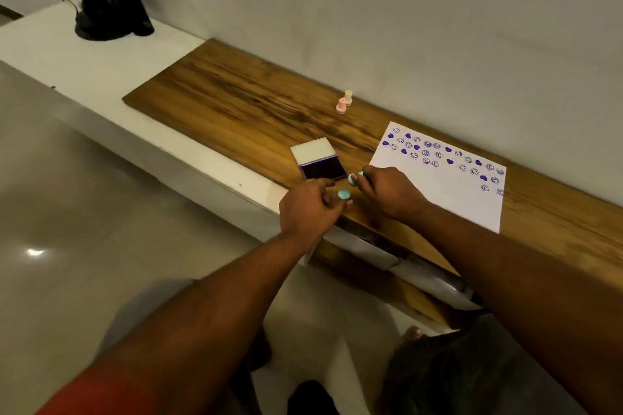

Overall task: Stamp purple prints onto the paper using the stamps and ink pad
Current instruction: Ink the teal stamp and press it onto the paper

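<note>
Pinching a teal stamp (354, 178) in curled fingers, the right hand (387, 194) hung at the near-left corner of the paper (448, 202), just beside the open ink pad (323, 168). The left hand (308, 207) gripped a second teal piece (344, 194) close in front of the pad, forefinger at its edge. Purple prints (438, 155) filled the paper's far side. A pink stamp (341, 106) and a cream stamp (348, 98) stood well behind.

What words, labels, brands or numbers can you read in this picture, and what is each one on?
No readable text anywhere.
Paper: purple hearts and round face prints, no legible letters.
Ink pad: plain lid, no label.
Pink stamp, cream stamp: no markings visible.
Teal stamp in right hand, teal piece in left hand: too small to tell.
</note>
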`<state>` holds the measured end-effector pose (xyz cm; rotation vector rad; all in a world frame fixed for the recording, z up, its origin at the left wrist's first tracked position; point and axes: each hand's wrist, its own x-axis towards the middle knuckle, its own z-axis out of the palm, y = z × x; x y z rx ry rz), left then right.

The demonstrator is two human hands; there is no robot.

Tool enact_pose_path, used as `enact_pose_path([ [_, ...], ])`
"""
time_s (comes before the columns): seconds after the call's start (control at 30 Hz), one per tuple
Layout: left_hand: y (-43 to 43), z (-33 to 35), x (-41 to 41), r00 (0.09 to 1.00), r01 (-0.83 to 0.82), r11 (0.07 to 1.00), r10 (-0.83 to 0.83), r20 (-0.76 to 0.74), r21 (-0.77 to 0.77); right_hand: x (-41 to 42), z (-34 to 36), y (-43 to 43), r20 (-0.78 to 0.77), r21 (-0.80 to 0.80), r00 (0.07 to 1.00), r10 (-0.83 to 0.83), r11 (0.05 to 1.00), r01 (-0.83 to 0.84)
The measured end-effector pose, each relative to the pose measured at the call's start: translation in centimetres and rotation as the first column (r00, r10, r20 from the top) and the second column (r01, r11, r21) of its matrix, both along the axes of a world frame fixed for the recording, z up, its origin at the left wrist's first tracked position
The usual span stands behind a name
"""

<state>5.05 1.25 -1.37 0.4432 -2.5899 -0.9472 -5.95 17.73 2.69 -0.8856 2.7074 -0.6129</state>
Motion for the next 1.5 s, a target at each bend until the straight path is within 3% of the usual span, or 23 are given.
enact_pose_path([
  [0.17, 0.1, -1.1, -0.1, 0.999, 0.000, 1.000, 0.000, 0.051, 0.000, 0.9, -1.2, -0.2, 0.014, 0.050, 0.999, -0.045, 0.998, 0.044],
  [0.53, 0.8, -1.1, -0.5, 1.000, -0.002, 0.999, 0.002, 0.000, 0.039, 1.1, -1.6, -1.2, -0.080, 0.209, 0.996, 0.038, 0.978, -0.020],
  [0.93, 0.8, -0.6, -0.5, 0.999, 0.013, 0.999, -0.015, 0.045, 0.039, 0.6, -1.5, -2.2, -0.133, 0.343, 0.987, 0.093, 0.938, -0.043],
  [1.03, 0.8, -0.5, -0.6, 0.999, 0.005, 0.999, -0.007, 0.034, 0.038, 0.5, -1.0, -2.6, -0.198, 0.458, 0.962, 0.188, 0.886, -0.079],
  [1.13, 0.8, -0.5, -0.6, 1.000, 0.010, 0.999, -0.011, 0.026, 0.048, 0.9, -0.5, -3.6, -0.266, 0.639, 0.901, 0.342, 0.762, -0.100],
  [1.33, 0.8, -0.7, -0.8, 0.999, 0.010, 0.998, -0.012, 0.045, 0.058, 1.5, 0.0, -4.6, -0.232, 0.740, 0.898, 0.373, 0.667, -0.087],
  [1.43, 0.8, -0.6, -0.8, 0.999, 0.020, 0.998, -0.023, 0.049, 0.066, 1.7, 0.3, -4.4, -0.191, 0.701, 0.916, 0.353, 0.702, -0.125],
  [1.5, 0.7, -0.5, -0.8, 0.998, 0.028, 0.997, -0.032, 0.049, 0.075, 1.6, 0.2, -3.9, -0.143, 0.614, 0.947, 0.288, 0.776, -0.143],
])
